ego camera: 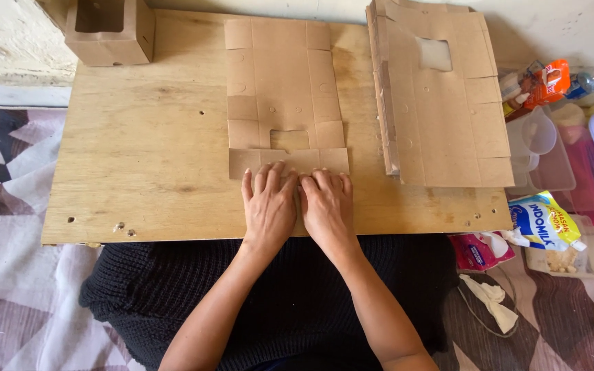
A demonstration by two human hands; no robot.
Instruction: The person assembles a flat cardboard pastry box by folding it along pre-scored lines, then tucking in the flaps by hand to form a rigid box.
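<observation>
While both flat palms are pressing the cardboard sheet's (284, 89) near flap | left hand (268, 206), right hand (328, 206) open | one box (111, 31) finished, stack (441, 96) waiting

A plywood board (152, 151) carried a flat die-cut cardboard blank (280, 75) at centre, a stack of cardboard blanks (448, 117) to its right, and a folded cardboard box (111, 31) at the far-left corner.
</observation>
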